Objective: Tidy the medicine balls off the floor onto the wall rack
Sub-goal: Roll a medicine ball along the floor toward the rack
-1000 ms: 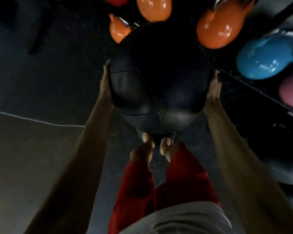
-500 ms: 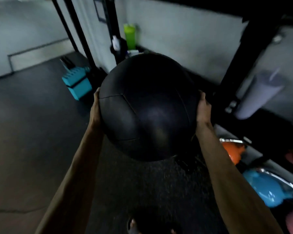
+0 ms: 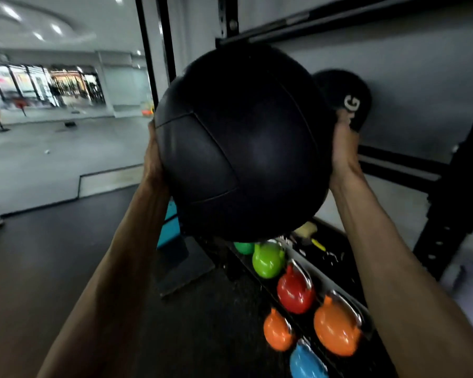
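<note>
Half a second ago the medicine ball point(image 3: 238, 143) was held low, over the dark floor point(image 3: 52, 268). Now it is raised to the wall rack point(image 3: 311, 21), with its top just under the black steel crossbar. The grip looks the same.

The left hand point(image 3: 153, 156) presses flat on the ball's left side, though most of its fingers are hidden behind the ball. The right hand point(image 3: 344, 151) presses on the right side with its fingers stretched upward. Neither hand curls round the ball, which is carried between the two palms.

The ball is large, round and matte black. Its smooth, leather-like skin is divided into panels by thin seams, and a dull sheen shows near the middle.

Just behind the right hand's fingertips, a second black ball point(image 3: 341, 96) marked with a white "G" sits against the grey wall. Below the hands lie glossy, rounded kettlebells: green point(image 3: 266, 259), red point(image 3: 295, 293), orange point(image 3: 336, 328) and blue point(image 3: 307, 361). Some have shiny metal handles. Below the left hand is a teal block point(image 3: 171, 227).
</note>
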`<action>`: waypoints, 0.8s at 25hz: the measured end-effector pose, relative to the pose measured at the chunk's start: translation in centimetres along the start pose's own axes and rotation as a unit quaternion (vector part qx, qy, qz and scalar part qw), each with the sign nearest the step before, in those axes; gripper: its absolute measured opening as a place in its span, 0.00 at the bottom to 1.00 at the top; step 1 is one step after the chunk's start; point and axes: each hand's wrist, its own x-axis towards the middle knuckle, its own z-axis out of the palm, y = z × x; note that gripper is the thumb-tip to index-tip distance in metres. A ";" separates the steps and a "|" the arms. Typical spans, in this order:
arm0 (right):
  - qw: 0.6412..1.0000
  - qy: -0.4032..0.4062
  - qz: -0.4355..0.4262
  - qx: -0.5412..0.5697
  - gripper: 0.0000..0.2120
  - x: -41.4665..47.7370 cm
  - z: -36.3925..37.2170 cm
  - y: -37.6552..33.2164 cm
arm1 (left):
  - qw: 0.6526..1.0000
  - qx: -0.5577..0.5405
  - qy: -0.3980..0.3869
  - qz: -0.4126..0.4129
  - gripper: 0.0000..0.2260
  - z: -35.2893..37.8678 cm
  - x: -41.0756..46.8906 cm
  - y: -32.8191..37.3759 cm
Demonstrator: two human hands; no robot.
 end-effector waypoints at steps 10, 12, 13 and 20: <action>0.995 -0.018 -0.093 0.015 0.14 6.8 13.0 -6.3 | 0.997 -0.007 -0.028 0.066 0.18 -0.4 15.4 6.6; 0.992 -0.016 -0.120 0.020 0.15 9.4 15.3 -6.4 | 0.997 -0.042 -0.036 0.061 0.17 0.1 19.3 6.1; 0.990 -0.011 -0.137 0.015 0.15 11.1 16.5 -6.3 | 0.995 -0.059 -0.046 0.065 0.17 0.2 21.7 5.4; 0.979 0.049 -0.195 0.027 0.14 23.2 25.1 -5.1 | 0.988 -0.099 -0.098 0.068 0.20 3.0 40.2 1.6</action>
